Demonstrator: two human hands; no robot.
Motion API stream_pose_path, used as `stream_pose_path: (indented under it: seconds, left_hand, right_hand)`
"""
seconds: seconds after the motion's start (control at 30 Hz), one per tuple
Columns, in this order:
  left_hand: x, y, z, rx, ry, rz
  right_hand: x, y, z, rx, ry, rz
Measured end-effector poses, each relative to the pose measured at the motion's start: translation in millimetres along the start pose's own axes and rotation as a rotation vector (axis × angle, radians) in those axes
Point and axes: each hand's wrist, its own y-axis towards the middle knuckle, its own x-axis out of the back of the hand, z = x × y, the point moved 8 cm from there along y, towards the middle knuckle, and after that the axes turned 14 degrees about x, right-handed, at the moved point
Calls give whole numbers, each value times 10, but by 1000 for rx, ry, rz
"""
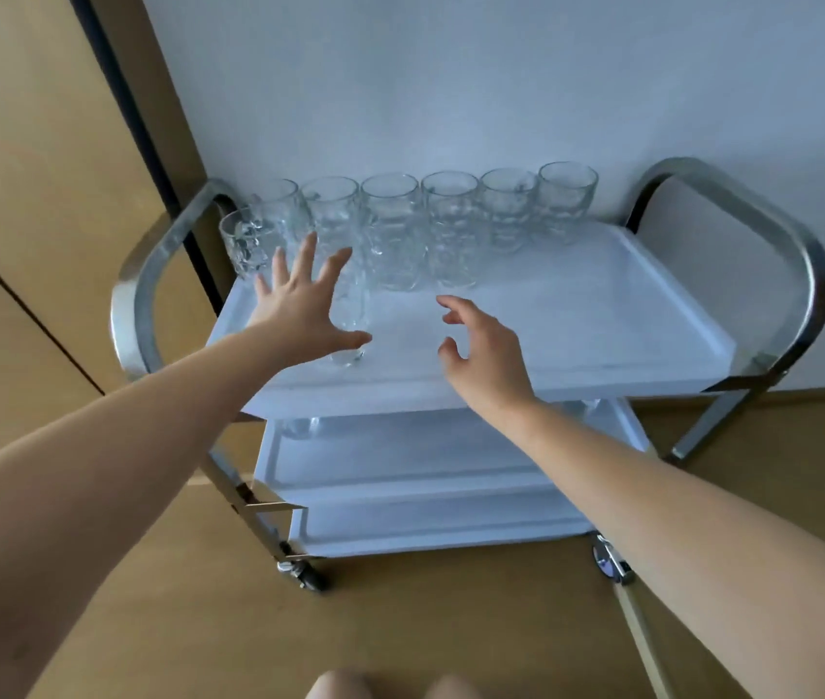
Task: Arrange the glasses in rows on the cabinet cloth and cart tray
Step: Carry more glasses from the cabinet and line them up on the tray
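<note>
1. I have the left hand [299, 305] spread wide with straight fingers, gripping nothing. Its thumb lies against or just beside the nearest glass [350, 320]; I cannot tell which. That glass stands upright at the front-left of the top tray [602, 315].
2. The right hand [481, 355] hovers over the tray's front middle, fingers loosely curled, holding nothing.
3. The other glasses [451, 204] stand in close rows along the tray's far edge, with one [244, 242] at its far-left corner.
4. My main worry is that the splayed left hand brushes the near glass and tips it into the packed rows.
5. Clear glass on a white tray blurs the outlines, so I could misjudge a rim and clip it.
6. The tray looks smooth, so a nudged glass may slide rather than stop.
</note>
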Motion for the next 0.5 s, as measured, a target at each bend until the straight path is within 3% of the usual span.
stream_pose_path:
  seconds: [0.13,0.23,0.37,0.5]
  left_hand:
    - [-150,317,60,18,30,248]
    - [-146,385,129,-7,-34,387]
    - [-147,332,378,102,-161,472]
    - [-172,184,407,243,-412,555]
  right_hand:
    - [-216,351,-429,-155,11,-7]
    - [-405,478,-279,-203,121,71]
    - [-623,621,211,-62,211,419]
    - [-788,834,452,119,-107,647]
